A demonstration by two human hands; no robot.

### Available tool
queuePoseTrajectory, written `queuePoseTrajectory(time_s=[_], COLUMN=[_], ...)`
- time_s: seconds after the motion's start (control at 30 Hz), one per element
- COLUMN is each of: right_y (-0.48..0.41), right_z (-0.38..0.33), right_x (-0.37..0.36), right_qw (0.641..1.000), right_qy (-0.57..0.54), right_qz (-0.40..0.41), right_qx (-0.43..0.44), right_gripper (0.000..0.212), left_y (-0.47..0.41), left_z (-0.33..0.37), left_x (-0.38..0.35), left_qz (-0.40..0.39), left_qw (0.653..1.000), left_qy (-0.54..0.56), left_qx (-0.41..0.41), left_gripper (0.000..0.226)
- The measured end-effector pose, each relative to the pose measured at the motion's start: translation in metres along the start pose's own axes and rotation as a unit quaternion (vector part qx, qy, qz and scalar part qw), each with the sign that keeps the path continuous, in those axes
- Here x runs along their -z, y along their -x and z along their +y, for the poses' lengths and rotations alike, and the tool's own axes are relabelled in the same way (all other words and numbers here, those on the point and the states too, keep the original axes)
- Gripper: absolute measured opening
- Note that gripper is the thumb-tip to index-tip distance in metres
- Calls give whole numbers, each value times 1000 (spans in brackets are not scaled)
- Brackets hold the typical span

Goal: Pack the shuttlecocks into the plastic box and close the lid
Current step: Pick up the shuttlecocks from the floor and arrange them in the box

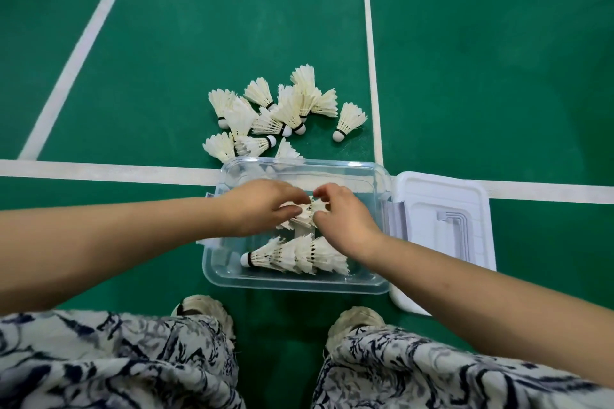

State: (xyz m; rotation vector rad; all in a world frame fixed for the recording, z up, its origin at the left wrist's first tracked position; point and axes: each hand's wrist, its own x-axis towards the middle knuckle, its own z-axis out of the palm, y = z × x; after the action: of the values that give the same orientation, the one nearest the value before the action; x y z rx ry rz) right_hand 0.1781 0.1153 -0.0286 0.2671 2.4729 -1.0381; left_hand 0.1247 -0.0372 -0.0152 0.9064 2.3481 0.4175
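Observation:
A clear plastic box (212, 262) sits open on the green court floor in front of my feet. Its white lid (442, 229) lies flat on the floor to the right of it. Inside, a nested row of white feather shuttlecocks (292, 256) lies along the near wall. Over the middle of the box my left hand (255, 206) and my right hand (345, 219) both hold a second bunch of shuttlecocks (305, 213) between their fingers. Several loose shuttlecocks (282, 109) lie in a heap on the floor just beyond the box.
White court lines (99, 171) cross the green floor; one runs under the box. My two shoes (202, 309) and patterned trousers (116, 362) fill the bottom of the view, close to the box's near edge.

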Motion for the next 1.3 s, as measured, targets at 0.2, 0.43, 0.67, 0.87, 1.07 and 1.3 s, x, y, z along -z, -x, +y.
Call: queuePoseTrajectory(time_s=[0.2, 0.43, 0.67, 0.87, 1.07, 1.3], right_y=[-16, -64, -100, -113, -114, -108], right_z=[-24, -48, -58, -57, -48, -50], right_x=[15, 31, 29, 27, 16, 11], right_qw=[995, 988, 982, 981, 982, 982], right_qy=[21, 68, 113, 124, 128, 122], right_qz=[34, 48, 9, -2, -10, -8], right_qx=[89, 133, 151, 150, 136, 145], right_gripper=[31, 30, 31, 29, 29, 26], left_y=[-8, -27, -62, -94, -101, -95], left_z=[-10, -52, -117, -166, -175, -173], left_x=[28, 63, 72, 46, 34, 30], left_qz=[125, 152, 114, 31, 16, 33], left_qw=[992, 988, 983, 974, 975, 980], left_qy=[12, -19, -66, -74, -119, -129], left_qx=[-24, 32, 131, 213, 185, 149], left_gripper=[27, 24, 55, 98, 82, 8])
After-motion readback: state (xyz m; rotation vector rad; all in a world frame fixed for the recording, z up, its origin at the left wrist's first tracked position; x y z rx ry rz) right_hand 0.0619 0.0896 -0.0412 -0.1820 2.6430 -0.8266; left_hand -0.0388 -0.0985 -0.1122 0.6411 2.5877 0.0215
